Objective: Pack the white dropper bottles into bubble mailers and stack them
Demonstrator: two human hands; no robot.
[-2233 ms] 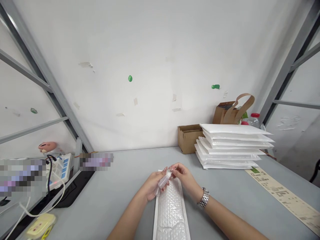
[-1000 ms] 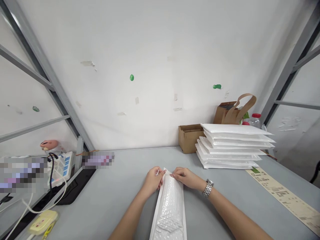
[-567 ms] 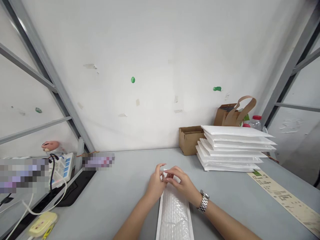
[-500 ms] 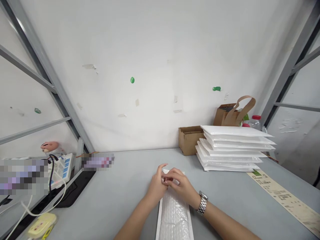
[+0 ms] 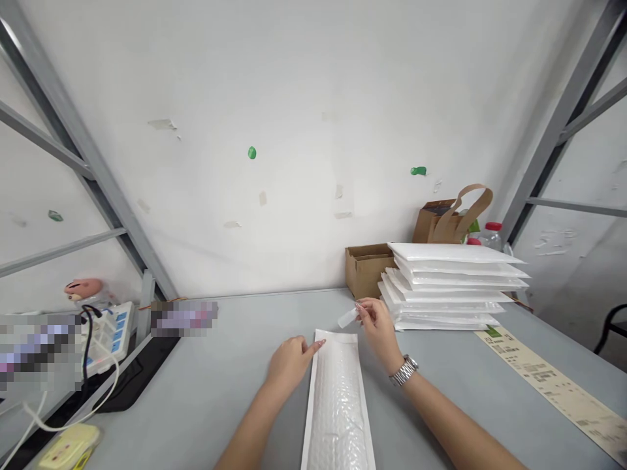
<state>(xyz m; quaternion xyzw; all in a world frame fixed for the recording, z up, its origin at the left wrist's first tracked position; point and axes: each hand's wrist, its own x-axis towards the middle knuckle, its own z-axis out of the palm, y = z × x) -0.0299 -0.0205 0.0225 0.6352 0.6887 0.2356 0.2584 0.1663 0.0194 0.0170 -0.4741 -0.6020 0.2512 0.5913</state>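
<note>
A white padded bubble mailer (image 5: 337, 405) lies lengthwise on the grey table in front of me, its far end flat and its near end cut off by the frame. My left hand (image 5: 290, 362) is at the mailer's far left corner, with its thumb on top of the corner and the other fingers curled beside the edge. Just right of the far end, my right hand (image 5: 379, 329) pinches a small whitish translucent strip (image 5: 347, 318) between thumb and fingertips, apart from the mailer. A metal watch circles my right wrist.
Several white mailers (image 5: 450, 287) are stacked at the back right, by a brown cardboard box (image 5: 367, 271) and a paper bag (image 5: 441, 225). A long printed paper strip (image 5: 548, 385) lies at the right. A power strip (image 5: 115, 333) with cables and a black slab (image 5: 140, 378) are at left.
My hands, together over the mailer's far end before, have parted. The right moved right and away with the strip; the left shifted slightly left to the corner. The view turned a little.
</note>
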